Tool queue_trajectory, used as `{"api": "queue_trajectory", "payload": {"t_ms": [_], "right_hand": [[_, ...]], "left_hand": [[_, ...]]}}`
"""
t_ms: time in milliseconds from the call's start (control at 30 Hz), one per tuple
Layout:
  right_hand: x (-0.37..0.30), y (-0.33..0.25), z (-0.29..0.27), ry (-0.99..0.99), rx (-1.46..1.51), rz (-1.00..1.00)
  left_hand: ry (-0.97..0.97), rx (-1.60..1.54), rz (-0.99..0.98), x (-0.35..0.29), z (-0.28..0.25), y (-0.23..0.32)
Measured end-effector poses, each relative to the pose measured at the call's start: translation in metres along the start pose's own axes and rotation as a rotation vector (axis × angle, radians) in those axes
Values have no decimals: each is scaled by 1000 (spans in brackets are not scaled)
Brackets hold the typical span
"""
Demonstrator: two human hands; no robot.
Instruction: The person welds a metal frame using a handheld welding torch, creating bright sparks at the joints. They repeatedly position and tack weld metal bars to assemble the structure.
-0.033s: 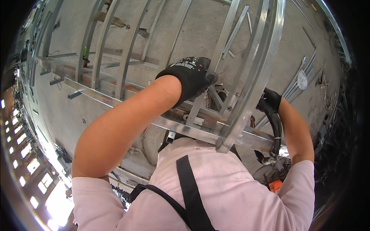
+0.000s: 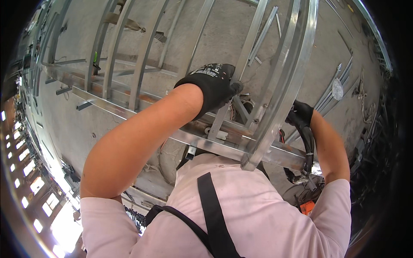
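Both my hands wear black gloves over bare forearms. My left hand (image 2: 215,88) is closed round a square metal bar (image 2: 249,45) of a silvery tube frame, its thumb pressed against the near side. Right of the tall double tubes (image 2: 286,86), my right hand (image 2: 302,114) is closed on a tool handle whose thick black cable (image 2: 309,146) hangs down past the lower rail (image 2: 284,157). The tool's front end is hidden behind the tubes, so its kind cannot be told. A short diagonal brace (image 2: 241,109) sits between the bars just below my left hand.
Several parallel bars (image 2: 144,56) of the frame stretch away to the left. Loose metal strips (image 2: 263,34) lie on the grey concrete floor beyond, and more lengths (image 2: 329,94) lie on the right. An orange object (image 2: 307,207) is low beside my right elbow.
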State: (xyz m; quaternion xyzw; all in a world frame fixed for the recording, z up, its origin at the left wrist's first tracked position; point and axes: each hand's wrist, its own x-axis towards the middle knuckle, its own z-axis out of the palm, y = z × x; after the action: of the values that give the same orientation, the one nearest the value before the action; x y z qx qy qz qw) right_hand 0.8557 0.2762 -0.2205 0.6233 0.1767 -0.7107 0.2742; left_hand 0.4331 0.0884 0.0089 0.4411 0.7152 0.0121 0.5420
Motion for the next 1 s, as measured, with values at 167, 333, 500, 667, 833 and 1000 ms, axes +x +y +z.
{"api": "queue_trajectory", "payload": {"t_ms": [167, 333, 500, 667, 833, 1000], "right_hand": [[7, 10, -2, -60, -158, 12], [-62, -6, 10, 329, -222, -365], [-216, 14, 23, 406, 54, -1020], [-352, 109, 67, 564, 248, -1533], [-410, 162, 88, 710, 277, -1603], [-395, 170, 87, 808, 325, -1607]], "left_hand": [[97, 80, 33, 5, 8, -6], [165, 171, 149, 17, 16, -17], [122, 191, 50, 12, 11, -7], [94, 156, 9, 2, 6, 5], [100, 139, 29, 7, 7, 0], [97, 134, 57, 14, 9, -5]]}}
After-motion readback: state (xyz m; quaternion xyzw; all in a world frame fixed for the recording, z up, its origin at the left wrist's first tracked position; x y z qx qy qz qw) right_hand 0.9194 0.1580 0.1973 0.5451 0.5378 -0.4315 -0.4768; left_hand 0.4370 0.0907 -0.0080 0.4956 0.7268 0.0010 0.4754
